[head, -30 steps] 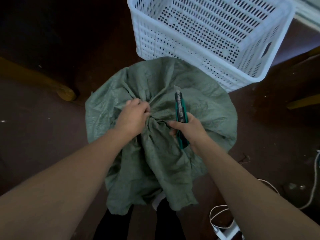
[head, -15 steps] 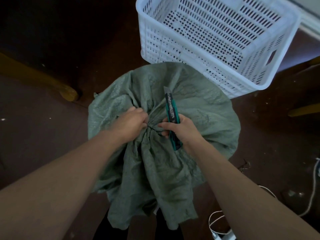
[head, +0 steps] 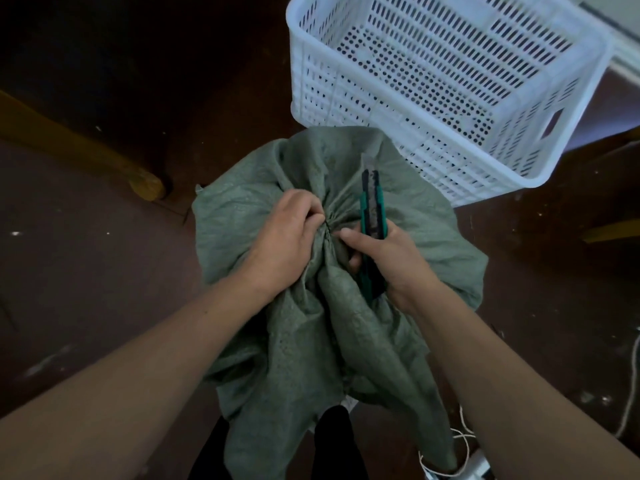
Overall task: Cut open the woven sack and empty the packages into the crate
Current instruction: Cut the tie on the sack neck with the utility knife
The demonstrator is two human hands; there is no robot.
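The dark floor (head: 104, 271) carries everything. The white crate (head: 332, 84) stands empty just beyond the sack (head: 311, 358); whether its near wall touches the green cloth I cannot tell. The sack stands bulging between the person's legs and the crate, its mouth bunched into a tight neck on top, and the packages are hidden inside. The left hand (head: 287, 237) is clamped on that neck, fingers curled into the gathers from the left. The right hand (head: 388, 258) is wrapped round a green knife (head: 371, 202), whose far end points away toward the crate, with the thumb stretched to the neck. I judge the sack is not yet cut. To cut well, the left hand should draw the neck up and taut so the cloth lifts off the packages. The blade should enter just beside the gathers, shallow, and run away from the body and the left fingers, so that neither contents nor skin is slit.
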